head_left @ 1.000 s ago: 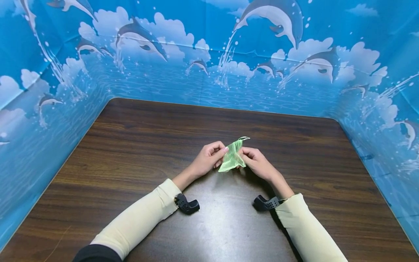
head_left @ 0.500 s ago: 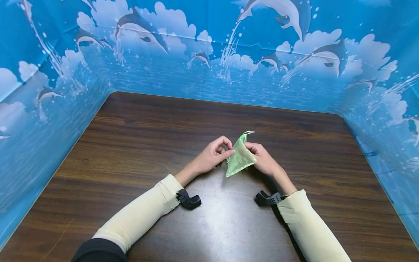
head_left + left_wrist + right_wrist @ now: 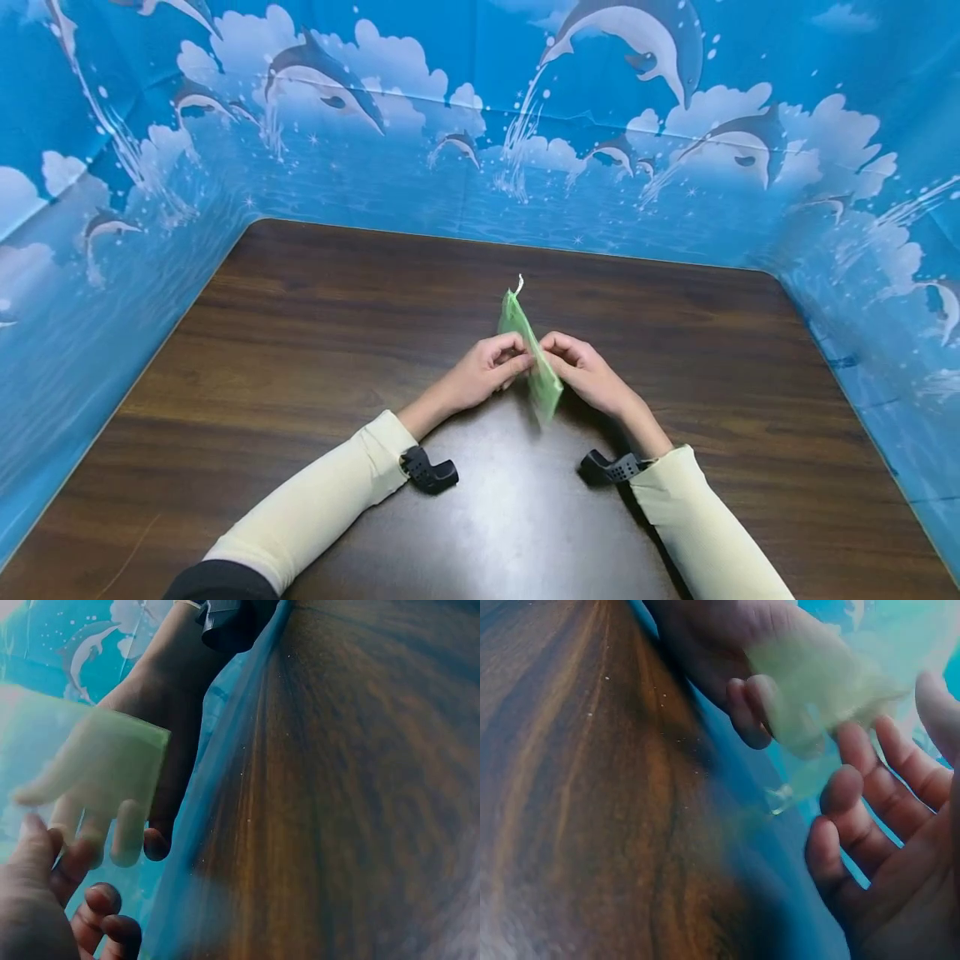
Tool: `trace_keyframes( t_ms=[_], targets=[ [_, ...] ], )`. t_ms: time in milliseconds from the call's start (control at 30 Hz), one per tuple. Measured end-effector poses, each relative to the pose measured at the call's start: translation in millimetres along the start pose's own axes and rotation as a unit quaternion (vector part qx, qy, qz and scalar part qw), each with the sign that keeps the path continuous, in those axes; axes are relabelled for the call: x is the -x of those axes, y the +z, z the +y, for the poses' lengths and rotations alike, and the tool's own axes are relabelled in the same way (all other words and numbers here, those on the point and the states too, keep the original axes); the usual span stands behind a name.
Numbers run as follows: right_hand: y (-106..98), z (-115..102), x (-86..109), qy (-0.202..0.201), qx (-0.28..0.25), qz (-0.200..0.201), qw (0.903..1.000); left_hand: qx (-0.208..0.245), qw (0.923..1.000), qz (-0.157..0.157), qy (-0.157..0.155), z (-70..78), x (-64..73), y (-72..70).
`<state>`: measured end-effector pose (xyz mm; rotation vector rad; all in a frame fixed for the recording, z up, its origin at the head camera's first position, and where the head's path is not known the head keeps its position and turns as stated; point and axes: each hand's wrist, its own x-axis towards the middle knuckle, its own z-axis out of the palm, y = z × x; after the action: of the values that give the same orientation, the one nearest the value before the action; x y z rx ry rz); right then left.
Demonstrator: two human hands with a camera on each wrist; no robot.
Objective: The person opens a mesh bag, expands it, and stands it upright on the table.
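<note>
I judge that, to steady it, the left hand [image 3: 477,371] pinches a flat, sheer, pale-green fabric pouch [image 3: 545,383], beside which the right hand [image 3: 591,377] parts loose fingers, contact blurred.

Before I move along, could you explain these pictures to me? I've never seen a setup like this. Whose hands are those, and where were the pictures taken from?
There's no robot here: a person works with bare left hand and right hand. The wide picture comes from a camera on the head, looking forward and down. The two close ones come from cameras on the wrists; the black device at the left wrist is probably one.

The left thumb and finger pinch a sheer green pouch with a pale cord. The right hand is close beside it, fingers loose; blur hides whether it touches. Below is a dark wood-patterned table, ringed by a blue dolphin backdrop.
</note>
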<state>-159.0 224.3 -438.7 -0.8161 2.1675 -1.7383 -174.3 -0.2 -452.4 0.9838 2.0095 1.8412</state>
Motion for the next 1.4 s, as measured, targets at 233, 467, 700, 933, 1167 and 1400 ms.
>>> trace_keyframes(
  t_ms=[233,467,700,933,1167,1400],
  targets=[
    [7.3,0.3,0.1,0.023,0.029,-0.006,0.9993,0.011,0.9998,0.008,-0.013,-2.1,2.5,1.0],
    [6.3,0.9,0.6,-0.005,0.066,0.025,0.9975,0.016,0.9998,-0.004,-0.006,-2.9,2.8,2.0],
    [4.8,-1.5,0.4,-0.011,0.074,0.02,0.997,-0.003,0.9999,0.002,0.013,-3.8,3.2,1.8],
    [4.7,-2.0,2.1,0.004,0.06,0.011,0.9982,-0.008,0.9997,0.011,0.022,-3.2,3.8,0.2],
    [6.5,-2.4,7.1,0.002,0.045,0.014,0.9989,0.007,0.9986,0.052,0.003,-3.0,8.0,2.1],
    [-1.9,-7.7,1.6,0.005,0.035,0.019,0.9992,-0.008,0.9933,0.115,-0.001,0.2,0.6,-3.4]
  ],
)
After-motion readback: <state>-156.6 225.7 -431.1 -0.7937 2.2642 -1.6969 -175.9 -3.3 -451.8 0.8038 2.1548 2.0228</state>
